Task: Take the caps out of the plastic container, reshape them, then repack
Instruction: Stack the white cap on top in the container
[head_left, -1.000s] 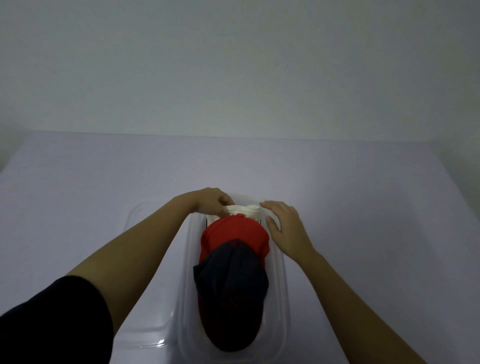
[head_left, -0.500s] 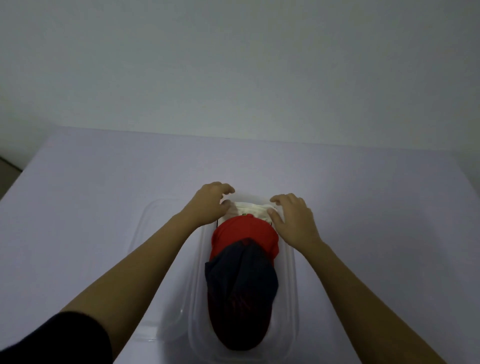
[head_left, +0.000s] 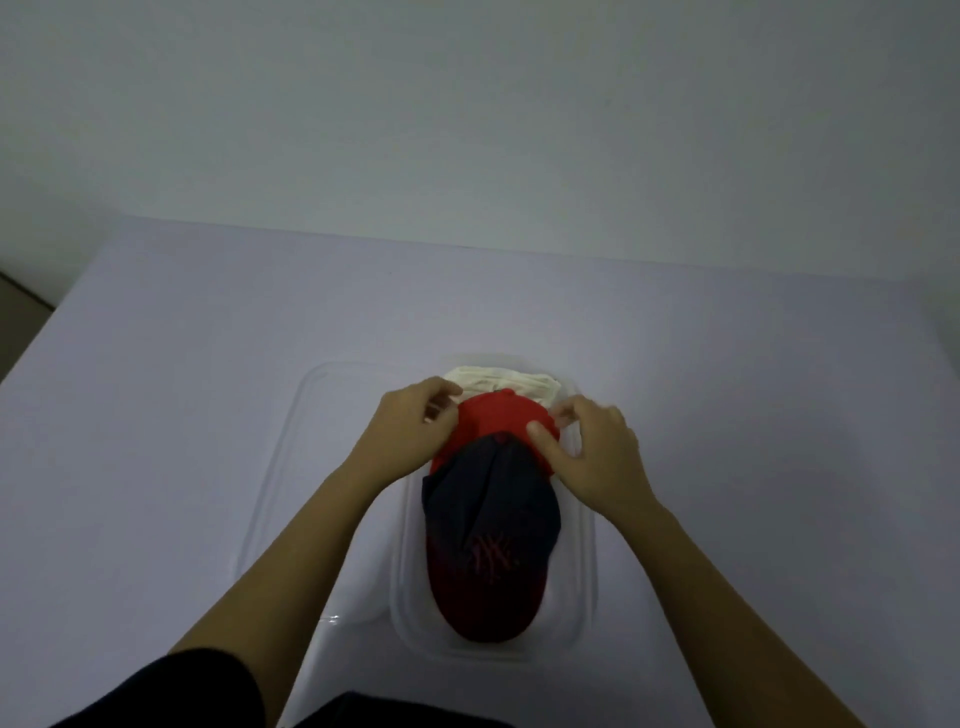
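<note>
A clear plastic container stands on the table in front of me. Three caps lie nested in it: a white cap at the far end, a red cap in the middle, and a dark navy cap with a red brim and red logo nearest me. My left hand grips the red cap's left side. My right hand grips its right side, thumb on top of the crown.
The container's clear lid lies flat on the table just left of the container, under my left forearm. The pale table ends at a plain wall behind. A dark gap shows at the far left edge.
Both hands have moved back from the white cap at the far end and closed on the sides of the red cap. The camera view has tilted slightly.
</note>
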